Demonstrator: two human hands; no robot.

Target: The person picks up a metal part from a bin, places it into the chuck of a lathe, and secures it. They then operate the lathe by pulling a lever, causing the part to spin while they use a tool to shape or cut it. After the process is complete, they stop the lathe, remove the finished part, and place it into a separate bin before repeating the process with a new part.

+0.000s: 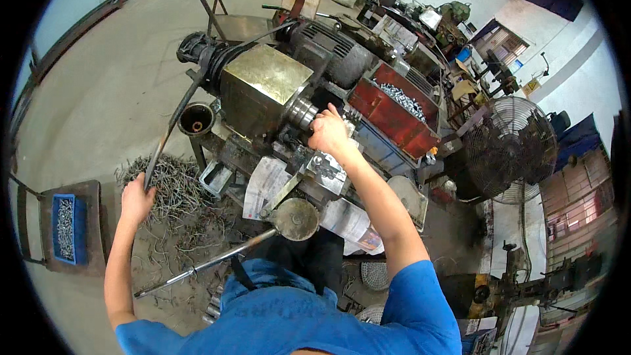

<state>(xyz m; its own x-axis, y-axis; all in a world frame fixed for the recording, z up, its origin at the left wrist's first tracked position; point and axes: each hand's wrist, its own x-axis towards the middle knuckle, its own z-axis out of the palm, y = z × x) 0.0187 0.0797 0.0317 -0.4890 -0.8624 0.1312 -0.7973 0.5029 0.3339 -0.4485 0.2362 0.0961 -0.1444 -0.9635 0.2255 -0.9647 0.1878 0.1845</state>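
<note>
My left hand [136, 201] is wrapped round the lower end of a long metal lever [172, 118]. The lever slants up to the back end of a small lathe's headstock [266, 75]. Directly in front of the shiny round spindle nose [303, 112] is my right hand [330, 135], its fingers bent close to the metal. Whatever is between those fingers is hidden by the hand. Below the right wrist sits a metal tool block [327, 169]. A round plate-like disc [297, 219] with a long rod handle [204, 265] lies nearer my body.
A red metal bin [388, 108] of small metal parts stands behind the lathe. Metal shavings [172, 187] pile on the floor at left. A blue crate [69, 229] of small parts rests on a stand [94, 227] at far left. A caged fan [509, 151] stands at right.
</note>
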